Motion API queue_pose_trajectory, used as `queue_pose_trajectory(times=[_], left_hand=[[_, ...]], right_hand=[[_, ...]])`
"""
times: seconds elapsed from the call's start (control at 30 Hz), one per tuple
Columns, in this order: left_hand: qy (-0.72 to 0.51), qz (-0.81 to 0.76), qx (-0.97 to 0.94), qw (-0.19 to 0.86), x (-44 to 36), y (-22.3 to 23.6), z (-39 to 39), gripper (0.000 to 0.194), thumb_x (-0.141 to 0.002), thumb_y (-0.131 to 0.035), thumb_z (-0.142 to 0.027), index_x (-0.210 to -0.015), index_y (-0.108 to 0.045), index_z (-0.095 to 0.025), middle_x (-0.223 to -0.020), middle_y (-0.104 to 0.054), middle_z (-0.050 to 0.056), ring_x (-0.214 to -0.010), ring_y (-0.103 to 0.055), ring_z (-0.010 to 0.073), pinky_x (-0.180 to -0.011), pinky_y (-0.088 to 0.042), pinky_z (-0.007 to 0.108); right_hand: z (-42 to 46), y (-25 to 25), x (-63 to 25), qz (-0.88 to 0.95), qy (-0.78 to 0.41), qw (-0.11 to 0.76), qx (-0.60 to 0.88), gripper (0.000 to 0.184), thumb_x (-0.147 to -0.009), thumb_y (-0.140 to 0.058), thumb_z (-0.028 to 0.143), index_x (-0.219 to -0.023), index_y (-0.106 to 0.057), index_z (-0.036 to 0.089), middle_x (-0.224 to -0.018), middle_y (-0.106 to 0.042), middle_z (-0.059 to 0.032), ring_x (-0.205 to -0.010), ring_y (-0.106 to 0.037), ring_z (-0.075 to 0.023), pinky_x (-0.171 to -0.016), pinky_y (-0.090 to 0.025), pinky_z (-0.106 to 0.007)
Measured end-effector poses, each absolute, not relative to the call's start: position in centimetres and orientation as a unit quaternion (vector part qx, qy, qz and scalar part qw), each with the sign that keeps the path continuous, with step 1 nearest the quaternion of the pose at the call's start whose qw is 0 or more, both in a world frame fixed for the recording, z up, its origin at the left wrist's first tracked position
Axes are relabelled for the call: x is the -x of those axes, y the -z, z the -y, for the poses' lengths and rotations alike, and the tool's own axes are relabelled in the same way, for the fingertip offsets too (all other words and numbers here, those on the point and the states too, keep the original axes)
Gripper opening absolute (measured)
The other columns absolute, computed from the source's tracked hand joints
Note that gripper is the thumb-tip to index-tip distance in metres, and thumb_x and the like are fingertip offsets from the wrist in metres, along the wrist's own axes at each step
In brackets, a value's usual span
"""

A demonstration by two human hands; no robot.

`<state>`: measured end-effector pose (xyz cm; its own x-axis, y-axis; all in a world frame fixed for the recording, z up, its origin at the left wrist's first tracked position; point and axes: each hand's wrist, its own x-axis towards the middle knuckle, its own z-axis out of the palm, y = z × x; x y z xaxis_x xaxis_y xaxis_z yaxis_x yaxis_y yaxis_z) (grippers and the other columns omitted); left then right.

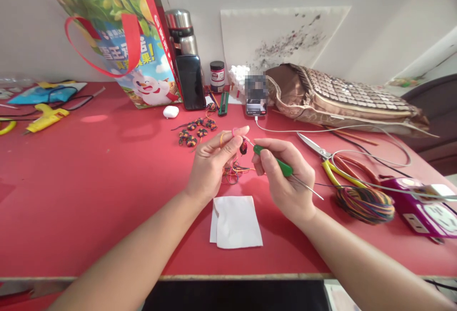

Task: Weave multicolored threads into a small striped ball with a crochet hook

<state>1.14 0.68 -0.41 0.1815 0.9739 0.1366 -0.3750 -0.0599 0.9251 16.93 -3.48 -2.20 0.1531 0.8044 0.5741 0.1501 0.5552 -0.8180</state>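
Note:
In the head view my right hand (287,177) grips a crochet hook by its green handle (283,166), its thin metal tip pointing at my left hand. My left hand (212,161) pinches a small dark red crochet piece (243,147), with yarn looped over its raised index finger. The hook's tip meets the yarn beside that piece; whether it passes through a loop I cannot tell. Below the hands lies a loose tangle of multicoloured yarn (232,174). A folded white cloth or tissue (238,223) rests nearer to me. Several small crocheted rounds (192,140) lie beyond my left hand.
At right are scissors (323,154), a multicoloured yarn ball (366,204), a purple power strip (421,206) and a trailing white cable. A shopping bag (143,58), dark phone (191,82), lit phone (256,101) and brown bag (339,92) stand behind. A yellow glue gun (46,118) lies left.

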Motion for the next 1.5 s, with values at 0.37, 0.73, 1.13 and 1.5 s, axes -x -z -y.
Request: queue_pose_trajectory(times=[0.37,0.73,1.13,1.5], left_hand=[[-0.553,-0.389,-0.464,0.572,-1.3,-0.1,-0.7,0.055,-0.091,-0.080,-0.074,-0.073,-0.086,-0.023,-0.069,-0.066,0.004,-0.054,-0.037,0.0084,-0.052,-0.026,0.032],[-0.575,-0.329,-0.444,0.603,-1.3,0.7,-1.2,0.028,-0.091,-0.089,-0.053,-0.092,-0.089,-0.025,-0.100,-0.081,0.005,-0.084,-0.069,0.0140,-0.084,-0.057,0.031],[-0.561,-0.313,-0.444,0.624,-0.7,-1.1,-1.1,0.010,-0.085,-0.092,-0.029,-0.080,-0.088,-0.021,-0.114,-0.076,0.007,-0.079,-0.062,0.0086,-0.069,-0.051,0.022],[-0.545,-0.324,-0.401,0.662,-0.8,-1.6,-1.3,0.031,-0.086,-0.093,-0.050,-0.086,-0.087,-0.019,-0.067,-0.038,-0.004,-0.055,-0.017,0.0067,-0.047,-0.015,0.027]], right_hand=[[3.7,1.8,-16.8,0.600,-0.252,0.657,0.379,0.014,-0.110,-0.066,0.024,-0.119,-0.077,0.024,-0.081,-0.073,0.0014,-0.062,-0.066,-0.0115,-0.059,-0.059,-0.026],[3.5,1.4,-16.9,0.587,-0.243,0.675,0.375,0.013,-0.111,-0.067,0.028,-0.118,-0.077,0.024,-0.079,-0.071,0.0007,-0.064,-0.066,-0.0127,-0.059,-0.058,-0.027],[3.5,1.3,-16.9,0.589,-0.223,0.670,0.392,0.016,-0.112,-0.066,0.034,-0.116,-0.077,0.023,-0.076,-0.070,0.0009,-0.062,-0.065,-0.0136,-0.057,-0.057,-0.029],[3.5,1.5,-16.8,0.590,-0.230,0.667,0.394,0.015,-0.112,-0.065,0.033,-0.117,-0.076,0.023,-0.076,-0.069,0.0016,-0.061,-0.064,-0.0131,-0.057,-0.056,-0.029]])
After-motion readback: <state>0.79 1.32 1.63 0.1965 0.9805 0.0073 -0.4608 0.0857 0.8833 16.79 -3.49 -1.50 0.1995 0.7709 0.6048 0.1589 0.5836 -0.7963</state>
